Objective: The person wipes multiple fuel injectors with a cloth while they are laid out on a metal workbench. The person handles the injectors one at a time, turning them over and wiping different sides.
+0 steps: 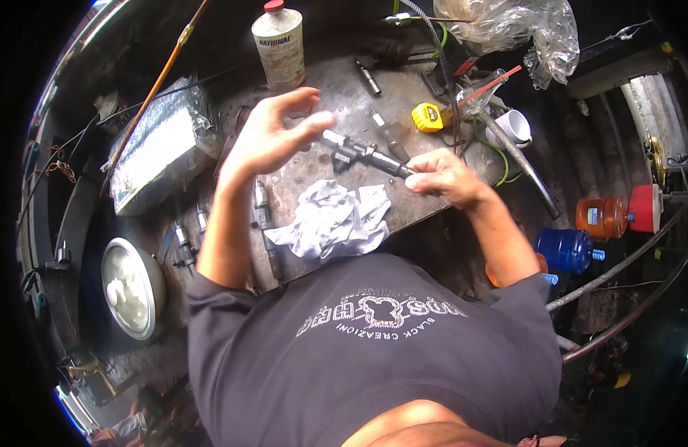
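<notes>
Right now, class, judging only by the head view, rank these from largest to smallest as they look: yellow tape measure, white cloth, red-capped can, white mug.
1. White cloth
2. Red-capped can
3. White mug
4. Yellow tape measure

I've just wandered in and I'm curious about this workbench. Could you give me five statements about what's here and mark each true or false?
1. The fingers of the right hand grip one end of a dark metal part. True.
2. The left hand is clenched into a fist. False: the left hand is open, with a gap between thumb and fingers.
3. A crumpled white cloth lies on the tabletop. True.
4. The tape measure is blue. False: the tape measure is yellow and black.
5. The red-capped can stands left of the white mug. True.
</notes>
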Available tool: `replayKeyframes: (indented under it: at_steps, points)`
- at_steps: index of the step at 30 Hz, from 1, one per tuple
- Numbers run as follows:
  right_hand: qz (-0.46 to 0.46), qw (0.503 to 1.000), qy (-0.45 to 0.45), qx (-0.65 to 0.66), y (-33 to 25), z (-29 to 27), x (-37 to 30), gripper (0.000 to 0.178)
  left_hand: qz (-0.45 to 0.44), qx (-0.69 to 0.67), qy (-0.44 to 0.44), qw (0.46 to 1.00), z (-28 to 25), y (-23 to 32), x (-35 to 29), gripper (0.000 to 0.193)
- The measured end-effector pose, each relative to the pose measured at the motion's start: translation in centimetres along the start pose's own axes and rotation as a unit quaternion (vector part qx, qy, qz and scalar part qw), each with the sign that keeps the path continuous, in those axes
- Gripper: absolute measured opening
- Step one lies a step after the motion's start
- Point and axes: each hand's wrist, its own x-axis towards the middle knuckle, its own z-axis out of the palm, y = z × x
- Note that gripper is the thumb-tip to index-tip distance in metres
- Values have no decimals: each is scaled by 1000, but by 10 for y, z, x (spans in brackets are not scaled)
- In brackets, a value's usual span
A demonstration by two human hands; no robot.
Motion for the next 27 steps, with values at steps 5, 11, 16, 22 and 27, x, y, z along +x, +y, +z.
replayKeyframes:
  at_steps: [5, 11, 16, 22, 27]
  points:
    - [-140, 917, -189, -322, -89, -6, -8, 22, -34, -206, -535, 819, 14, 40, 41, 61]
    - [25, 862, -253, -439, -100, -2, -8, 29, -136, -350, -553, 744, 73, 25, -16, 32]
    - [-216, 827, 122, -505, -75, -53, -40, 40, -246, -515, -326, 753, 60, -4, -24, 29]
    - [186, 715, 372, -562, -30, -104, -132, 48, -305, -574, -33, 759, 40, -9, 17, 31]
    - [324, 860, 282, -277, -15, -112, -118, 24, -257, -593, 96, 757, 50, -28, 91, 30]
